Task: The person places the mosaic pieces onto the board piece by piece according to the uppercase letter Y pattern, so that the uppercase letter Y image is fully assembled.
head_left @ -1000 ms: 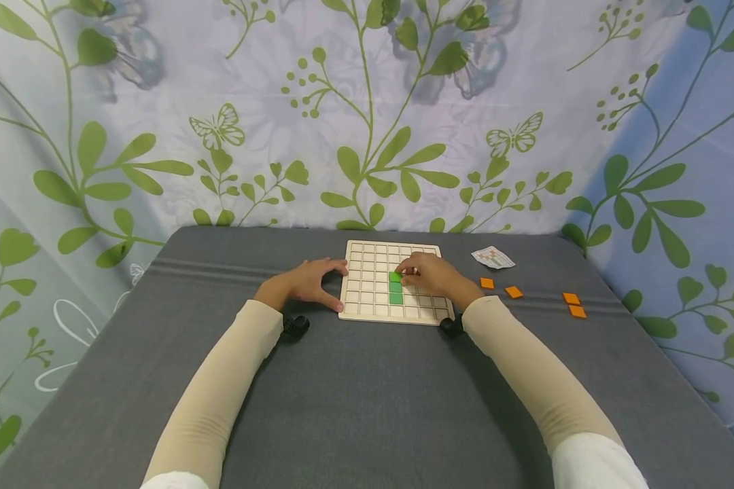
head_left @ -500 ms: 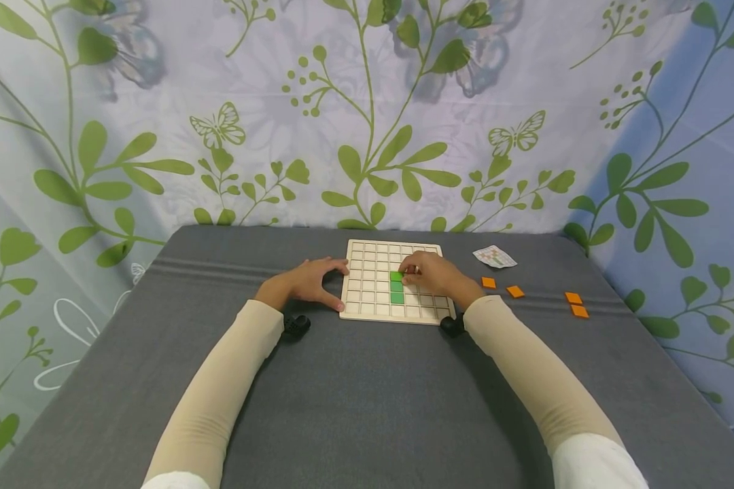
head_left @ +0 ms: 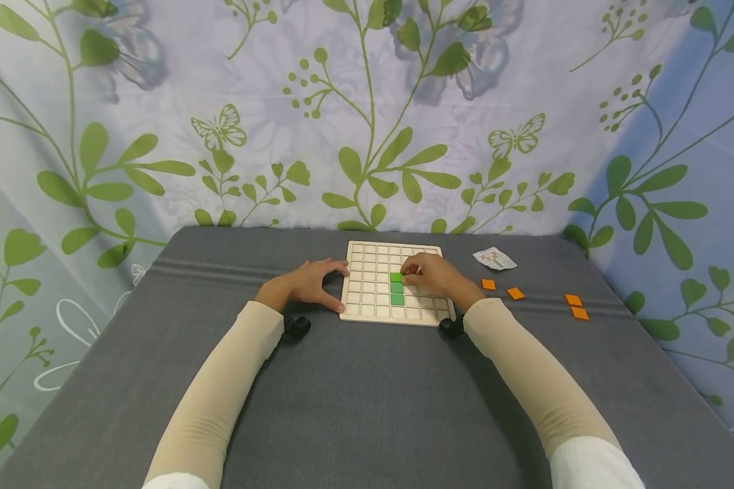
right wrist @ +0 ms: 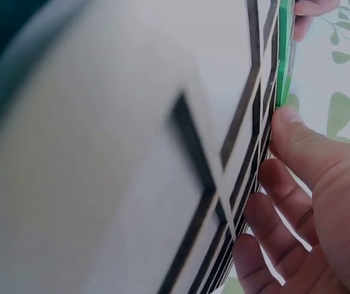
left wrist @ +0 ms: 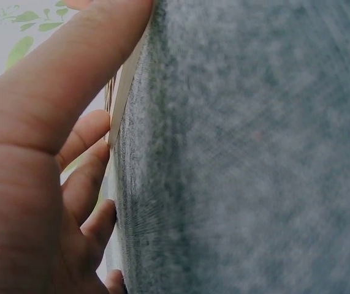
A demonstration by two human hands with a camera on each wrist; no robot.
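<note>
The right hand (head_left: 431, 273) is at the board (head_left: 367, 258), its fingers bent and its thumb tip close by the column of green tiles (head_left: 397, 299); whether it pinches 1 of them cannot be told. The left hand (head_left: 308, 280) has its thumb and fingers spread apart, touching the board's left side at 2 places: the thumb at the near corner, the fingers farther up the edge. The board lies flat on the gray table (head_left: 367, 401) between the 2 hands, with the green tiles near the middle of its grid. To the right, 4 orange tiles (head_left: 515, 293) lie on the table, 2 of them just beside each other. A card (head_left: 495, 258) lies behind them, near the far edge. Beyond hangs a leaf-patterned curtain (head_left: 269, 102).
</note>
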